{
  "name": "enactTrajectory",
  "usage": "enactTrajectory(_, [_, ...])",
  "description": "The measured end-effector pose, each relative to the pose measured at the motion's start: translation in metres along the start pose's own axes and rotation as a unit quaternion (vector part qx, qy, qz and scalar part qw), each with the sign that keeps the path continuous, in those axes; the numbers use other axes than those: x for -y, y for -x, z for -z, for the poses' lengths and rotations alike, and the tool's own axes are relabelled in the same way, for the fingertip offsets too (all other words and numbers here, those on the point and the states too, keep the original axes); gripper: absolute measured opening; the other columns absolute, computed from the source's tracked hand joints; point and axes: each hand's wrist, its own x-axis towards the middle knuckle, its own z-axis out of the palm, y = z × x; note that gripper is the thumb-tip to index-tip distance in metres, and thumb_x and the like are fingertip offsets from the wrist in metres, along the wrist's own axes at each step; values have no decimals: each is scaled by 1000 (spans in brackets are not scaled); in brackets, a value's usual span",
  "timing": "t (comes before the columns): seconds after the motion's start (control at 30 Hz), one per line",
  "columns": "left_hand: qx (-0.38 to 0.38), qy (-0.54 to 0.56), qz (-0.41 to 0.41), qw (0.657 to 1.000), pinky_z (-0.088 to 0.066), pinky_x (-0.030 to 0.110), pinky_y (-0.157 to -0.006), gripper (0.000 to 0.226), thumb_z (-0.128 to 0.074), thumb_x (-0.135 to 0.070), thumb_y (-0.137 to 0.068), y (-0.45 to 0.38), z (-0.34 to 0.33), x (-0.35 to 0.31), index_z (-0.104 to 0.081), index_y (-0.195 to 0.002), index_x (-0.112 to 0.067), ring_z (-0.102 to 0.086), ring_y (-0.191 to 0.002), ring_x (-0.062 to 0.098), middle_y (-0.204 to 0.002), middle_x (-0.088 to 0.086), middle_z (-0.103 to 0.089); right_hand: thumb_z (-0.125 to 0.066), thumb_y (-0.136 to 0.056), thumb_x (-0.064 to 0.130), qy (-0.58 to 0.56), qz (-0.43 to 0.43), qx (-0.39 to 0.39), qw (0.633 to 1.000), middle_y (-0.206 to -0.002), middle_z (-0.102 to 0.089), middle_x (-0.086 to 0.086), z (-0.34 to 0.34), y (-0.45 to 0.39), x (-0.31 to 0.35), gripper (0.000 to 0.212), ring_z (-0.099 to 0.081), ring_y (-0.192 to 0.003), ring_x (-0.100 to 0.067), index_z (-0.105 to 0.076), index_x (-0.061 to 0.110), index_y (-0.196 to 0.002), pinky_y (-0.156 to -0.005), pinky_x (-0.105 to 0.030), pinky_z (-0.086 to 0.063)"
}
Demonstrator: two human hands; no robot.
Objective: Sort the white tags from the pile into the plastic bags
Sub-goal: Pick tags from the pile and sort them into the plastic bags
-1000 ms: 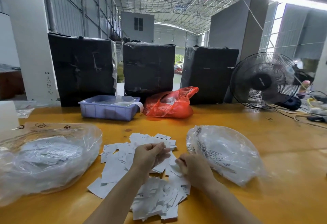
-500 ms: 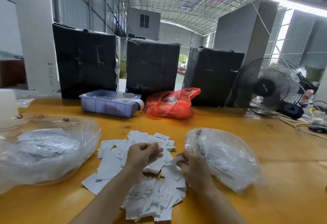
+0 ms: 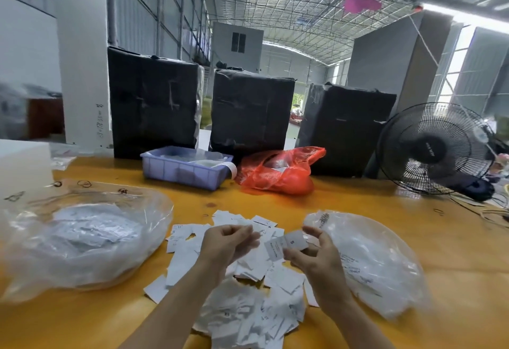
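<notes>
Room: big warehouse hall with a metal truss roof, everything sits on an orange-yellow wooden table (image 3: 454,252).
Right hand: the right hand (image 3: 316,257) is raised over the pile, thumb and fingers pinching a small white paper tag (image 3: 286,244) with an "S" printed on it.
Left hand: the left hand (image 3: 225,245) is just beside the right one, fingers loosely curled. Looks like there's a white slip at its fingertips, but I honestly can't tell if it's gripping it.
Tags: the loose pile of white tags (image 3: 248,313) is spread right under and below both hands.
Bags: a clear crinkly plastic bag (image 3: 380,266) with some tags inside lies just outboard of the right hand. A bigger clear plastic bag (image 3: 82,238), stuffed with white tags, is out past the left hand.
Further back: beyond the hands there's a blue plastic tray (image 3: 184,167), a red plastic bag (image 3: 278,172), three black-wrapped boxes (image 3: 250,109) and a black table fan (image 3: 435,147).
</notes>
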Motion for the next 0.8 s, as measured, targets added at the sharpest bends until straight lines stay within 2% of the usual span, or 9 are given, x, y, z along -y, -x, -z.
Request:
enactTrajectory(0.17, [27, 1, -5, 1000, -54, 20, -62, 10, -66, -7, -85, 2, -4, 2, -69, -89, 1, -72, -75, 21, -86, 13, -74, -72, -76, -6, 32, -27, 50, 998, -78, -72, -16, -3, 5, -8, 52, -70, -73, -22, -45, 17, -114, -64, -24, -53])
enactTrajectory(0.37, [27, -7, -6, 1000, -55, 20, -61, 5, -67, -4, -83, 2, -7, 3, -69, -84, 1, -72, -72, 20, -85, 15, -74, -71, -75, -8, 15, -28, 50, 998, -81, -73, -14, 1, 0, -7, 43, -70, -79, -26, -50, 12, -107, -66, -26, -54])
enactTrajectory(0.43, [27, 5, 0, 1000, -56, 20, -62, 7, -68, -3, -82, 1, -9, 2, -68, -85, 2, -72, -73, 21, -86, 18, -74, -72, -76, -5, 19, -21, 60, 998, -78, -73, -9, 1, 0, -6, 35, -69, -73, -18, -56, 10, -103, -60, -20, -50])
enactTrajectory(0.5, [29, 1, 4, 1000, -55, 19, -61, 10, -68, -3, -82, 1, -13, 1, -68, -88, 5, -72, -75, 20, -87, 19, -73, -73, -77, -1, 33, -6, 76, 997, -68, -68, -1, 0, 0, -5, 20, -61, -59, -7, -64, 7, -93, -53, -15, -44])
enactTrajectory(0.57, [34, -28, 0, 999, -54, 18, -61, 16, -70, -8, -81, 3, -15, -1, -69, -91, 5, -71, -74, 17, -88, 17, -74, -75, -76, 9, 51, 3, 81, 995, -63, -62, -2, -1, -1, -1, 9, -52, -56, -7, -70, 6, -83, -53, -19, -41])
enactTrajectory(0.6, [36, -41, -3, 998, -53, 18, -61, 18, -71, -11, -81, 4, -16, -2, -70, -91, 4, -71, -73, 15, -88, 15, -74, -76, -76, 12, 56, 4, 77, 995, -64, -62, -5, -1, -4, 1, 10, -53, -59, -10, -71, 6, -81, -56, -25, -43])
enactTrajectory(0.7, [38, -60, -13, 997, -54, 18, -62, 16, -71, -15, -81, 7, -15, -6, -70, -88, -1, -71, -72, 15, -87, 10, -75, -75, -76, 8, 74, 8, 39, 997, -79, -66, -19, 2, -17, 12, 15, -63, -74, -29, -66, -2, -82, -76, -49, -52])
enactTrajectory(0.73, [39, -64, -14, 997, -53, 17, -62, 15, -70, -16, -82, 8, -14, -8, -71, -87, -2, -71, -72, 15, -87, 9, -75, -75, -75, 3, 71, 10, 33, 997, -85, -68, -22, 3, -20, 17, 15, -66, -79, -34, -63, -3, -83, -79, -51, -52])
enactTrajectory(0.8, [46, -79, -16, 996, -53, 17, -63, 15, -70, -16, -82, 8, -12, -10, -71, -88, -3, -72, -75, 15, -88, 7, -75, -73, -75, -2, 39, 17, 68, 997, -88, -70, -21, 5, -27, 31, 16, -70, -78, -31, -60, 0, -84, -68, -43, -58])
